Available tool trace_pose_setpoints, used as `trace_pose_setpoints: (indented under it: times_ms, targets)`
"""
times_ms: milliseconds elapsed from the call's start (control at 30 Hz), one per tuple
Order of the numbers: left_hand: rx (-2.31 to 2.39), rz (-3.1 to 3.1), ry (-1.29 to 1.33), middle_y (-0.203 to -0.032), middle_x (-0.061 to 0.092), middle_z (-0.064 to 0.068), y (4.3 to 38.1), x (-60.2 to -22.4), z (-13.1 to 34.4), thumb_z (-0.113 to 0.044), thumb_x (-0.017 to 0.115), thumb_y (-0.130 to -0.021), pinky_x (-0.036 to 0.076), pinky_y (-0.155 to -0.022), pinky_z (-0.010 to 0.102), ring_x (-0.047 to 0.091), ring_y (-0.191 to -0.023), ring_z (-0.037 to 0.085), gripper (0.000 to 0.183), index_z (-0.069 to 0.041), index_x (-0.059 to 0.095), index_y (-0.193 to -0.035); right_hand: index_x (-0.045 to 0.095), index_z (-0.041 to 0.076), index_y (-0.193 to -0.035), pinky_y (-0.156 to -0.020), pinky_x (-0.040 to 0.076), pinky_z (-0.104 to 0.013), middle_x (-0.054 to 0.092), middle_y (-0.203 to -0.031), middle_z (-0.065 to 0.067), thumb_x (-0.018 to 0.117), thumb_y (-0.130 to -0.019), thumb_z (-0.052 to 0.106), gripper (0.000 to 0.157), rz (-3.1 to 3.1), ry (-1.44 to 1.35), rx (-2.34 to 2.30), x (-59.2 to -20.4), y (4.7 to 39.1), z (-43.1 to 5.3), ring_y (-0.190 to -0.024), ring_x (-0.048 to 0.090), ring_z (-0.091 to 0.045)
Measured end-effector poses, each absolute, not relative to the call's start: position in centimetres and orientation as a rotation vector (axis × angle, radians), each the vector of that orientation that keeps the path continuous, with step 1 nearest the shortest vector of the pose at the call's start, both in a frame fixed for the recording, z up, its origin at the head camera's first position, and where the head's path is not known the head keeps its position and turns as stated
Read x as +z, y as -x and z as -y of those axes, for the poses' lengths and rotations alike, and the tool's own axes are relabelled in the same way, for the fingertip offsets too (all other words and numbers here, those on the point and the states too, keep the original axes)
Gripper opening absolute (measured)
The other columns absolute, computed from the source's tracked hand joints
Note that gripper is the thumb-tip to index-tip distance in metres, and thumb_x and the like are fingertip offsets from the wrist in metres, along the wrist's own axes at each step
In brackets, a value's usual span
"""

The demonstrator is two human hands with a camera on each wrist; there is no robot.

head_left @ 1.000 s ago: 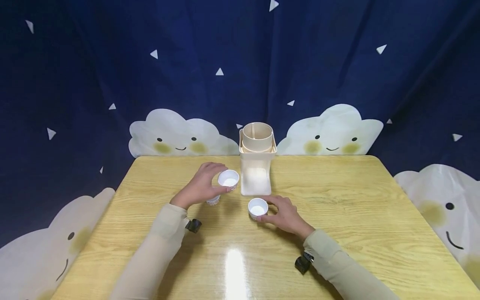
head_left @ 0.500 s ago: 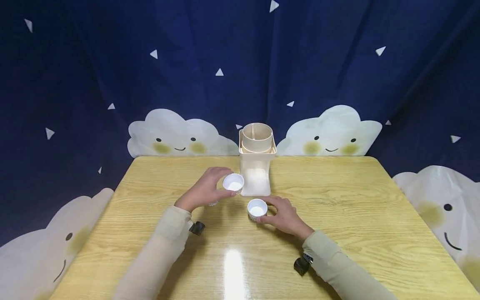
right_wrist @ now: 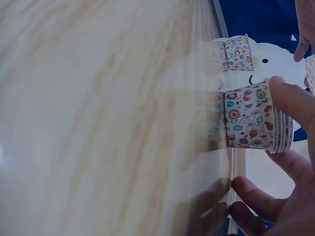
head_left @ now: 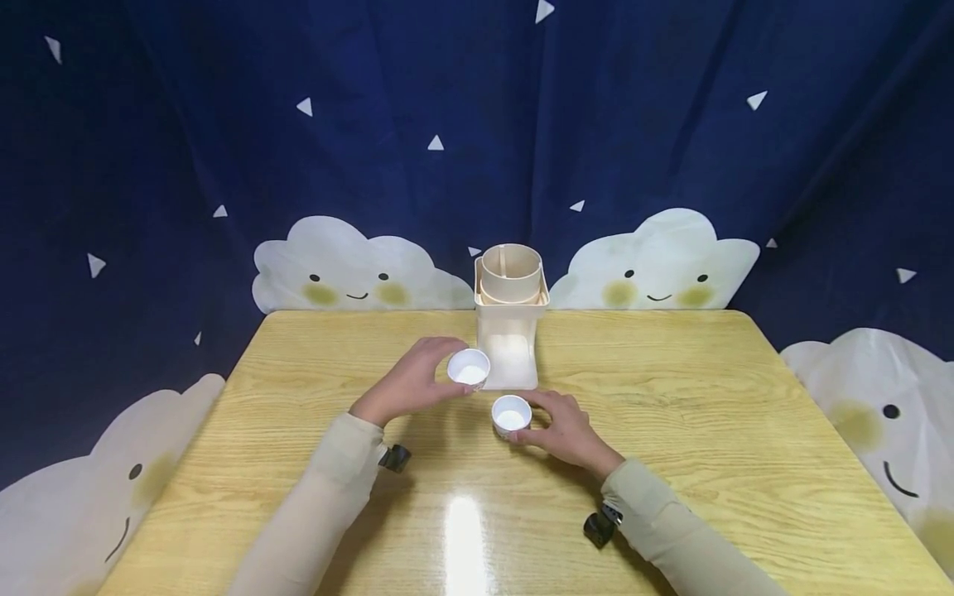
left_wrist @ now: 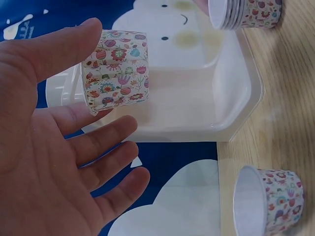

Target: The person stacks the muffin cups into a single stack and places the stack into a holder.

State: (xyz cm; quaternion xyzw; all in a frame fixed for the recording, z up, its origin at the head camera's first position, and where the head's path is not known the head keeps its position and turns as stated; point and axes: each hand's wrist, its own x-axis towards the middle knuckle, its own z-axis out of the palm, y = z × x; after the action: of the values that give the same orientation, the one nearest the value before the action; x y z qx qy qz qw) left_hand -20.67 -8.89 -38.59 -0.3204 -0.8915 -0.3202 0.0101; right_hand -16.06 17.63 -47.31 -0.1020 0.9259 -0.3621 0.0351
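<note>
Between thumb and index finger my left hand (head_left: 410, 382) pinches a small paper cup (left_wrist: 120, 69) printed with flowers, raised over the table and mouth up. Its other fingers are spread away from the cup. My right hand (head_left: 562, 430) grips a stack of nested paper cups (right_wrist: 251, 118) by the rims; the stack stands upright on the table, just in front of the cream stand. The raised cup is to the left of the stack and a little behind it. A single paper cup (left_wrist: 283, 201) stands on the table, hidden behind my left hand in the head view.
A cream plastic stand (head_left: 508, 352) with a round holder (head_left: 511, 277) on top is at the back middle of the wooden table (head_left: 671, 389). Behind the table hangs a dark blue curtain (head_left: 417, 74) with clouds and triangles.
My left hand has moved to the right and a little nearer with the pinched cup, toward the stack. It now covers the single cup in the head view. My right hand has stayed put.
</note>
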Motion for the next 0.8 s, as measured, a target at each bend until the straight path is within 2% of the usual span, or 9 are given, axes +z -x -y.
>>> trace_pose_setpoints:
  times_ms: [200,400,800]
  targets:
    - [-0.990,2.767,1.021,-0.128,0.067,0.013,20.5,-38.5,8.8,-0.027,0.080,-0.081,0.041,-0.113,0.050,0.057,-0.125,0.032,0.052,-0.005,0.064,-0.125,0.061,0.039,-0.131,-0.088,0.034,-0.046,0.063,-0.135,0.003,0.084,-0.072,0.048,0.064,-2.847,0.308,-1.109,-47.4,16.1,-17.6,-0.113,0.048,-0.025]
    - [-0.956,2.774,1.023,-0.132,0.064,0.013,20.4,-38.7,8.6,-0.027,0.081,-0.080,0.039,-0.114,0.050,0.054,-0.129,0.033,0.055,-0.006,0.063,-0.127,0.061,0.040,-0.131,-0.085,0.033,-0.043,0.063,-0.135,0.003,0.084,-0.072,0.049,0.063,-2.853,0.316,-1.105,-47.4,16.2,-17.6,-0.112,0.048,-0.025]
    - [-0.951,2.759,1.076,-0.134,0.064,0.011,19.7,-39.3,7.3,-0.027,0.082,-0.078,0.040,-0.113,0.048,0.052,-0.130,0.032,0.059,-0.007,0.062,-0.130,0.061,0.044,-0.130,-0.086,0.032,-0.045,0.063,-0.134,0.006,0.083,-0.073,0.049,0.061,-2.843,0.344,-1.133,-47.4,16.1,-17.7,-0.114,0.048,-0.026]
